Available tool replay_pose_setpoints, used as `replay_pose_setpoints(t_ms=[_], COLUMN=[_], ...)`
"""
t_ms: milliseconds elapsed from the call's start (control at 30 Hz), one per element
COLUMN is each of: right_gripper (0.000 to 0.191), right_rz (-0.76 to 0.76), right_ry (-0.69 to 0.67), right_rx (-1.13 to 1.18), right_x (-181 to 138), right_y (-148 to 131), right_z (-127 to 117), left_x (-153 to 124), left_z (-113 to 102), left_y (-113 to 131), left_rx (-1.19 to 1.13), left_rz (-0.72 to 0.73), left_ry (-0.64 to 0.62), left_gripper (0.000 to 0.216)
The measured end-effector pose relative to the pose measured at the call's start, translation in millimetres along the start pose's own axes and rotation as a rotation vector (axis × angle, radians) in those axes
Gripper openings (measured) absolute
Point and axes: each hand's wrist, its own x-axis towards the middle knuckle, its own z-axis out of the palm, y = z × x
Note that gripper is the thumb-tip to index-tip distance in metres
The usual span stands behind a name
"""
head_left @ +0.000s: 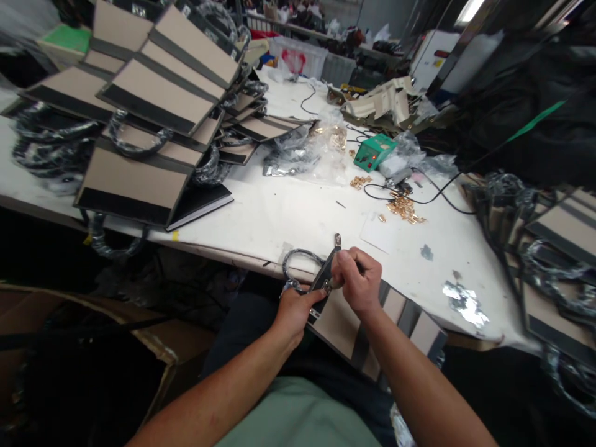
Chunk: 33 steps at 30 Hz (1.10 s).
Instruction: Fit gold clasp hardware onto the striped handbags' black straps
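Observation:
A beige and dark-grey bag panel point(336, 318) lies slantwise over my lap and the table's front edge. Its dark strip carries small metal fittings, one at the far tip point(338, 239). A handle wrapped in clear plastic point(298, 253) loops out beyond the strip. My left hand point(294, 311) grips the panel's left end, its fingers reaching onto the dark strip beside a metal fitting. Over the same spot, my right hand point(359, 278) is closed, fingertips pressed down close to the left fingers. Whatever the right hand holds is hidden inside its fingers.
Similar bag panels point(144, 174) are piled at the left, more point(563, 279) at the right. On the white table point(288, 211) are gold metal pieces point(405, 208), a green box with a lit red light point(374, 153), a black cable point(437, 198) and plastic bags point(298, 152). A cardboard box point(172, 360) stands lower left.

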Motion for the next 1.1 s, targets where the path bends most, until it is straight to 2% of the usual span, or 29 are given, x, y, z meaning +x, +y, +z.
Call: replay_pose_setpoints(t_ms=[133,233,300,400,500,567,600,700,733,767,800,867,933,1100], right_gripper=[0.042,0.017,0.021,0.028,0.029,0.030,0.030,0.030,0.030,0.030,0.030,0.030,0.030,0.029], right_rz=[0.088,0.087,0.101,0.135,0.129,0.124,0.126,0.132,0.132,0.130,0.127,0.117,0.108,0.116], right_ry=[0.024,-0.181,-0.294,-0.351,-0.378,-0.373,-0.369,-0.372,-0.371,-0.368,-0.362,-0.347,-0.334,-0.336], right_rx=[-0.411,-0.753,-0.905,-1.024,-1.079,-1.101,-1.108,-1.109,-1.107,-1.107,-1.107,-1.107,-1.110,-1.112], right_x=[5,2,-3,-8,-9,-8,-8,-11,-11,-12,-13,-14,-14,-16], right_y=[0,6,11,15,14,13,13,13,14,14,14,15,15,10], right_z=[-36,-56,-60,-56,-53,-52,-52,-52,-52,-51,-51,-49,-48,-46], left_x=[0,-2,-6,-14,-21,-24,-25,-27,-26,-24,-20,-8,7,24], left_z=[-2,-1,0,1,-11,-25,-32,-44,-42,-38,-31,-14,1,9], left_y=[0,0,2,9,18,24,27,37,41,45,49,55,60,68], left_rx=[0.020,0.037,0.038,0.029,0.133,0.304,0.416,0.798,0.928,1.060,1.195,1.456,1.632,1.745], left_rz=[-0.018,-0.018,-0.025,-0.066,-0.068,0.048,0.163,0.704,0.891,1.048,1.163,1.242,1.212,1.153], left_ry=[-0.032,-0.034,-0.039,-0.060,-0.144,-0.178,-0.133,0.181,0.232,0.210,0.119,-0.142,-0.297,-0.328], left_gripper=[0.029,0.030,0.033,0.037,0.040,0.044,0.047,0.050,0.050,0.049,0.049,0.050,0.050,0.051])
